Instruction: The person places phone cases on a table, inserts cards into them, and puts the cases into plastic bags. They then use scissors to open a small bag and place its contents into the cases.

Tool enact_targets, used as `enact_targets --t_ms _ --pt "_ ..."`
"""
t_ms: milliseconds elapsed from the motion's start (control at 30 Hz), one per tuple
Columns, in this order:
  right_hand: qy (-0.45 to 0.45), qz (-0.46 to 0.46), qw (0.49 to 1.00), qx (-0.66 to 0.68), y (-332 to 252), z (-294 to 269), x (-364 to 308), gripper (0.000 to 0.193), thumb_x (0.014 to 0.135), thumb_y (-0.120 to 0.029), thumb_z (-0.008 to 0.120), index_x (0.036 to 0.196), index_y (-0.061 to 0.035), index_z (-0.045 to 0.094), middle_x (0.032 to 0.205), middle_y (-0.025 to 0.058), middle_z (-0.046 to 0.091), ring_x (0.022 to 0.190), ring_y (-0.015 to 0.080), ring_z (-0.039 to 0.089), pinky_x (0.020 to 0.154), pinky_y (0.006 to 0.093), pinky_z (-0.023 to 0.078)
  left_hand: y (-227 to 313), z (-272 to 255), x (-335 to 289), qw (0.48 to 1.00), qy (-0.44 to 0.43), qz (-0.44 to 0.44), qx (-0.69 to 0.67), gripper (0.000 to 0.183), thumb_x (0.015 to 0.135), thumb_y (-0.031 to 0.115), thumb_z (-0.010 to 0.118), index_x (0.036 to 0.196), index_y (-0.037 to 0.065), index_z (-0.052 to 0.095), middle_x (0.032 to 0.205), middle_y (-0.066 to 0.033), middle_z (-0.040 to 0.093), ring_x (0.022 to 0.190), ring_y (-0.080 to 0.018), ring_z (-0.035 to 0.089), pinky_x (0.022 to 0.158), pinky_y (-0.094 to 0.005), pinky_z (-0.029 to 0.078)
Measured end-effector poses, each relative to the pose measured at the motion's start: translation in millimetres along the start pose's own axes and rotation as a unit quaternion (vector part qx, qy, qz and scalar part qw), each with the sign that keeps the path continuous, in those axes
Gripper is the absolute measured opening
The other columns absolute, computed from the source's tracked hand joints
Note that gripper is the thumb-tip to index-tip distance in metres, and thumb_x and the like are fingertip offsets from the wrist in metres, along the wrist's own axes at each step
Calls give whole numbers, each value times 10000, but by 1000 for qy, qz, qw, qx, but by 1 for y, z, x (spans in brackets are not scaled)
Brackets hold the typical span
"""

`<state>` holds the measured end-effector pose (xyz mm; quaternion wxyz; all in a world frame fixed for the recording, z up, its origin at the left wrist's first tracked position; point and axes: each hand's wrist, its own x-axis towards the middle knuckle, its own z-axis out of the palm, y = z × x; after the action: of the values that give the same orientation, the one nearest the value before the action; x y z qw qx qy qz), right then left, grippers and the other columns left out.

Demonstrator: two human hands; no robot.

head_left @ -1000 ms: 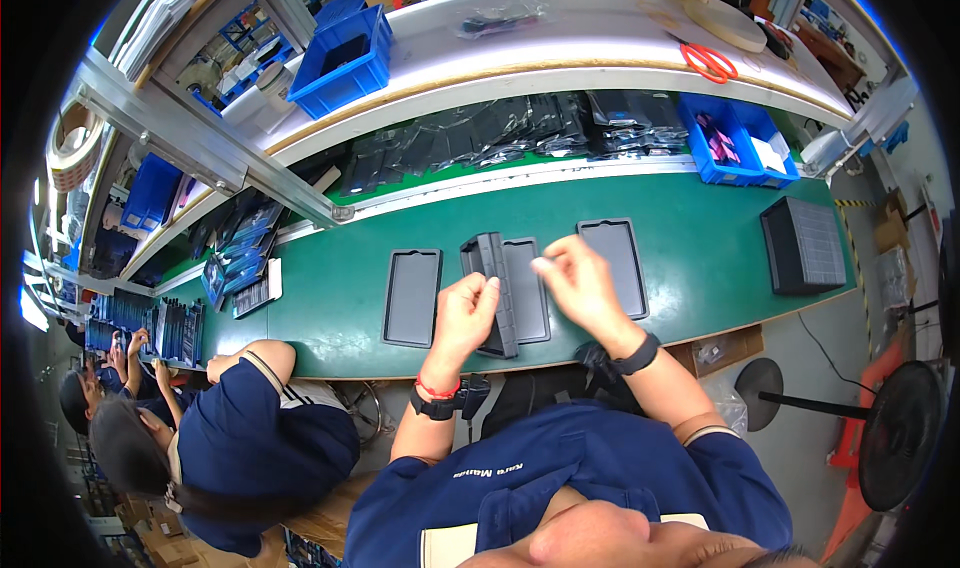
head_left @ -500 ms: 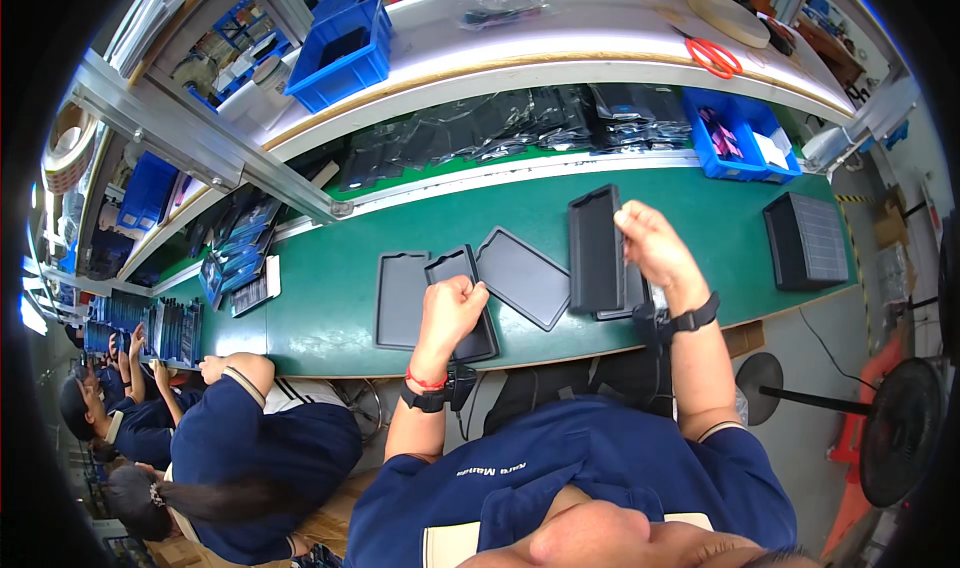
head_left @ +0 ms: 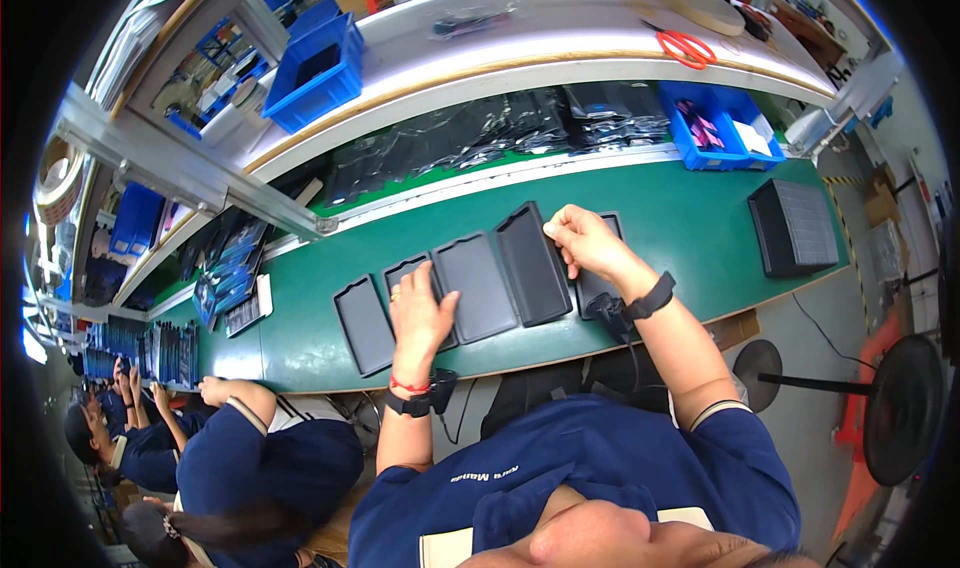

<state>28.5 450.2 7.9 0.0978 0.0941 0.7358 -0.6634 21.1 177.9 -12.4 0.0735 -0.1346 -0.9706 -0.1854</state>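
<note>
Several shallow black trays lie in a row across the green bench. My left hand (head_left: 420, 313) is open, fingers spread, over the second tray (head_left: 405, 269) from the left. The leftmost tray (head_left: 364, 324) lies beside it, and a wider-looking flat tray (head_left: 478, 290) is on the other side. In my right hand (head_left: 592, 244), the thumb and a finger pinch the upper right edge of a tilted tray (head_left: 535, 270). Behind and below my right hand, another tray (head_left: 594, 286) lies on the bench, partly covered by the hand and wrist.
A stack of dark trays (head_left: 793, 230) stands at the bench's right end. Blue bins (head_left: 718, 128) and bagged black items (head_left: 450, 133) sit under the shelf, with red-handled scissors (head_left: 686, 50) above. A co-worker (head_left: 260, 438) sits to my left; a black fan (head_left: 902, 408) stands right.
My left hand has gone from a closed grip at a tray's edge to spread fingers. My right hand has moved left with its tray, which now sits lower among the others. The trays lie more evenly spaced.
</note>
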Motion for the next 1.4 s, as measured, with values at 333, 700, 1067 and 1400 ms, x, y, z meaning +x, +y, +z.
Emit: enact_targets --t_ms 333,700,1067,1400 --pt "282 2 862 -421 66 -56 -51 298 738 -184 676 921 15 553 810 165 599 778 348 604 701 418 486 66 -24 0 968 6 105 -227 329 754 196 675 1011 10 588 950 -151 600 914 -311 565 811 -385 436" --pt "50 -76 970 224 31 -55 -90 281 727 20 677 972 20 540 658 -27 524 537 20 462 471 155 370 184 49 10 821 -238 -11 -519 178 876 168 582 800 33 495 631 -38 569 498 -64 516 399 -192 391" --pt "3 -80 969 233 42 -69 -93 148 887 -166 560 812 -38 548 636 -24 478 515 45 455 459 192 398 202 53 6 746 -239 -58 -619 105 879 82 553 840 0 500 602 -54 550 462 -99 531 404 -219 446" --pt "220 63 973 -7 68 -168 -93 170 836 -186 613 841 -27 554 654 8 550 551 82 496 504 224 431 191 76 39 897 -171 15 -407 167 822 119 606 884 -36 594 647 -81 610 556 -143 591 518 -285 483"
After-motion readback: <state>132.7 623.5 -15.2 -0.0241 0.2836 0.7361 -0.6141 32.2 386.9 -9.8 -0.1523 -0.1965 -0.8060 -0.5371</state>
